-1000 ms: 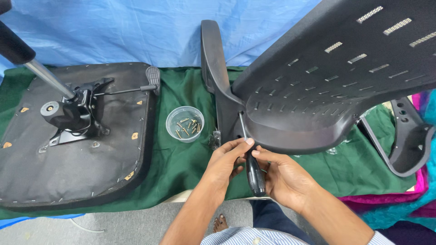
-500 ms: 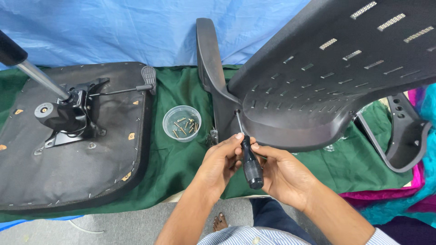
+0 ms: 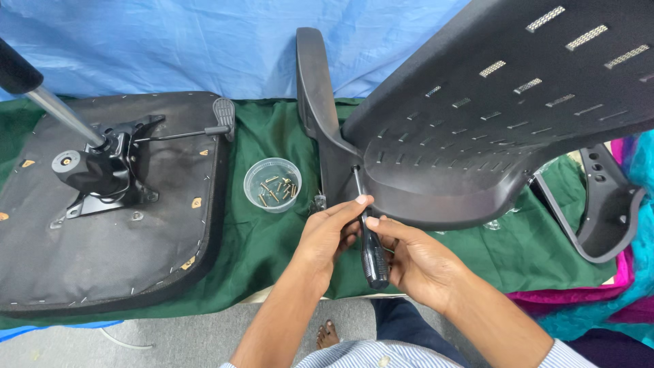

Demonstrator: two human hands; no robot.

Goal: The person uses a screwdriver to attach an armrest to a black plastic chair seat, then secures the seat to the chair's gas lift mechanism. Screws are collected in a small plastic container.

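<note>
Black plastic, slotted and curved, fills the upper right: a chair backrest (image 3: 504,116) tilted over the right part of the table, with an armrest (image 3: 319,102) standing upright at its left side near the table's far edge. Next in size, an upturned seat base (image 3: 136,259) with its metal mechanism (image 3: 102,174) and gas-lift column (image 3: 48,102) lies on the green cloth (image 3: 266,238) at the left end of the table, and a second armrest (image 3: 606,211) lies at the right end. Both hands work at the near edge, mid-table. The right hand (image 3: 415,262) has its fingers curled shut around the black handle of a screwdriver (image 3: 371,245), whose shaft rises to the backrest's lower edge. The left hand (image 3: 330,235) pinches the shaft just above the handle between thumb and fingertips. A small clear cup of screws (image 3: 272,184) sits between seat base and hands.
</note>
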